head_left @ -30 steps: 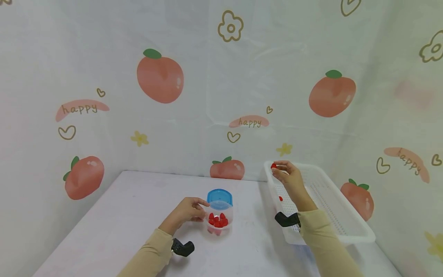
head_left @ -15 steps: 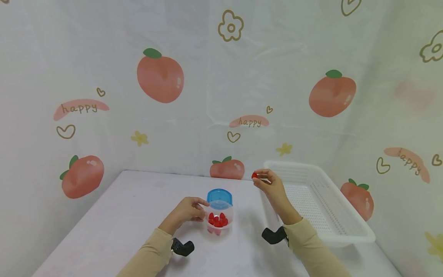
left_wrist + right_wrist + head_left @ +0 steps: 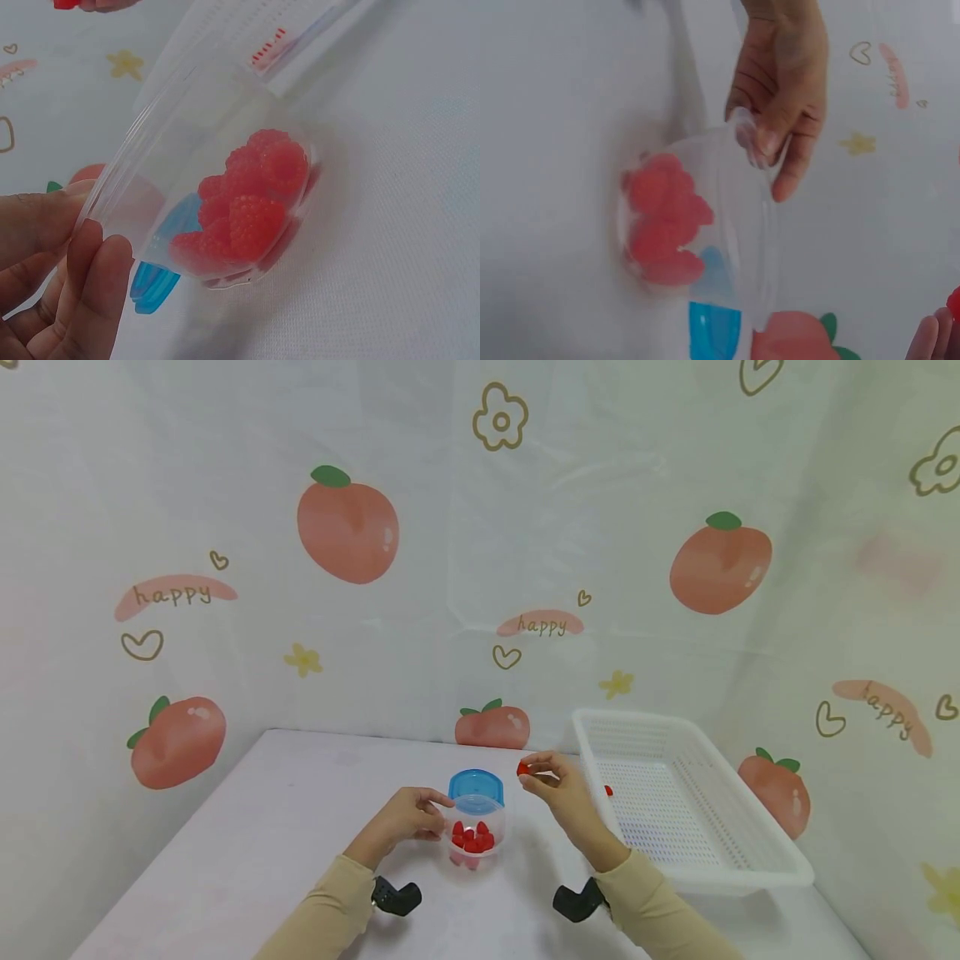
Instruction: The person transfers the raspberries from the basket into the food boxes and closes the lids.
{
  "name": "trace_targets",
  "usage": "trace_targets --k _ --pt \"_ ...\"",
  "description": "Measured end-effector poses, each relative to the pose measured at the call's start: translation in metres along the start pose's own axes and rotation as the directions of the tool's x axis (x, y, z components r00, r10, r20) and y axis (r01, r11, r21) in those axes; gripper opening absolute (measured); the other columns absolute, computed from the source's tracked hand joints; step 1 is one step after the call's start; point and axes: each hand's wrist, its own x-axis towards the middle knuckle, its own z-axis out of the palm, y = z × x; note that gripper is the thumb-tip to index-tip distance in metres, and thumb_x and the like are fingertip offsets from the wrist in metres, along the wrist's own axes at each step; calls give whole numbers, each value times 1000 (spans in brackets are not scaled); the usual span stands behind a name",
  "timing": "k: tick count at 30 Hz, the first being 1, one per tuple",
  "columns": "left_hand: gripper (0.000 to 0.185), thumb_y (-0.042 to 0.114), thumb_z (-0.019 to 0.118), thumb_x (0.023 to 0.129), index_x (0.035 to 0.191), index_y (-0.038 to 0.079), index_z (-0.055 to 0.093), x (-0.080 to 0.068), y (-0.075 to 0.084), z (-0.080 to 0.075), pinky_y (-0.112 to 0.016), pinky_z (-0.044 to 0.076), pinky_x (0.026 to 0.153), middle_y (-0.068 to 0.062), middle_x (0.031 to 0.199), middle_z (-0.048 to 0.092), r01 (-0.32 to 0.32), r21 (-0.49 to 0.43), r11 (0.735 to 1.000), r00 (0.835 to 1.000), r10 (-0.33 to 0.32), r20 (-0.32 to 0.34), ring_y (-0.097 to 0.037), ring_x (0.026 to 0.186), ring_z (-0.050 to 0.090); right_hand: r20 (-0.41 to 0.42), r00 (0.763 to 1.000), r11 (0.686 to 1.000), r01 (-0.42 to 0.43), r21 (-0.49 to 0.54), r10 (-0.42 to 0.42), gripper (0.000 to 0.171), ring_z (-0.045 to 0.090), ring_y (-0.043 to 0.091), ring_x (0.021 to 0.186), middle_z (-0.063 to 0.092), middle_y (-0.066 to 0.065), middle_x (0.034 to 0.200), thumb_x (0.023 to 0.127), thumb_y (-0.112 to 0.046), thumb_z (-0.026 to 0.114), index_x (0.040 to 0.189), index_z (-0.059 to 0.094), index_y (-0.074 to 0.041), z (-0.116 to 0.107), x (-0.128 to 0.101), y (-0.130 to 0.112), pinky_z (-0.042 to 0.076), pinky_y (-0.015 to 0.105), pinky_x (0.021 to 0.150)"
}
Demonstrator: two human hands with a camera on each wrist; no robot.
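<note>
My left hand (image 3: pixel 411 814) pinches the rim of a clear round plastic container (image 3: pixel 180 112) between thumb and fingers. Several red raspberries (image 3: pixel 255 225) lie heaped on its bottom, and it stands upright on the table. Between thumb and fingertips of my right hand (image 3: pixel 564 792) is a single raspberry (image 3: pixel 522 768), held in the air to the right of the container and a little above it. The right wrist view catches only its fingertips and part of that raspberry (image 3: pixel 954 303) at the lower right edge. Just behind the container lies a blue lid (image 3: pixel 476 783).
A white perforated basket (image 3: pixel 772 864) stands on the table's right side. One red piece, likely a raspberry (image 3: pixel 608 791), shows at its left inner wall. Behind the white table (image 3: pixel 322 793) hangs a printed curtain (image 3: pixel 420 635).
My right hand has moved left and down from over the basket, carrying the raspberry close to the container. The left hand stays at the container's rim.
</note>
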Motion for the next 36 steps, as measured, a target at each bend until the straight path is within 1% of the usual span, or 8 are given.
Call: trace_targets --k 5,9,17,23,27,29,33,36 --pt "31 7 74 82 112 4 68 0 0 0 -32 60 69 -8 83 63 -1 0 1000 1000 1 0 -17 67 64 14 1000 1000 -24 -4 24 22 64 22 92 61 14 106 89 -2 66 110 62 -1 9 -4 7 55 22 83" --pt "31 7 74 83 113 4 67 0 0 0 -32 60 69 -8 83 63 -4 -8 1000 1000 4 6 -17 68 64 19 999 999 -45 -23 45 21 63 20 91 62 13 105 88 -4 67 109 63 -3 15 -8 13 56 23 82" --pt "31 6 73 82 113 4 67 0 0 0 -32 60 69 -9 83 63 -10 -14 1000 1000 10 15 -17 68 64 77 994 997 -80 -25 81 23 62 19 90 60 14 107 89 -7 67 111 61 -2 25 -15 25 56 22 81" --pt "32 6 73 82 113 4 67 1 0 0 -32 60 70 -8 83 63 -4 -8 1000 1000 4 13 -17 68 64 125 990 997 -67 -36 71 24 63 19 88 60 16 106 90 -9 67 111 61 -2 28 -20 32 57 28 81" --pt "32 6 73 82 113 4 67 1 0 0 -32 60 69 -8 83 64 -1 -7 1000 1000 1 9 -17 68 64 150 984 994 -90 -61 98 26 63 20 90 60 14 107 89 -12 68 112 61 -4 29 -21 35 57 30 83" --pt "32 6 73 82 113 4 67 1 0 0 -32 60 69 -8 83 64 -2 -9 1000 1000 2 9 -17 67 64 164 981 993 -95 -73 106 26 64 21 91 59 13 107 89 -13 68 113 61 -5 30 -21 35 57 33 85" --pt "32 6 74 82 113 4 67 1 -1 0 -32 60 69 -8 82 64 -4 -10 1000 1000 4 10 -17 67 65 209 972 991 -91 -97 109 26 64 20 92 59 13 107 89 -13 68 113 61 -4 30 -19 36 57 38 86" --pt "32 6 74 82 114 4 67 1 -1 0 -32 60 69 -8 83 64 -5 -5 1000 1000 5 10 -17 67 65 246 963 990 -88 -114 114 25 65 21 93 59 12 106 90 -13 67 112 61 -4 29 -18 36 57 39 87"
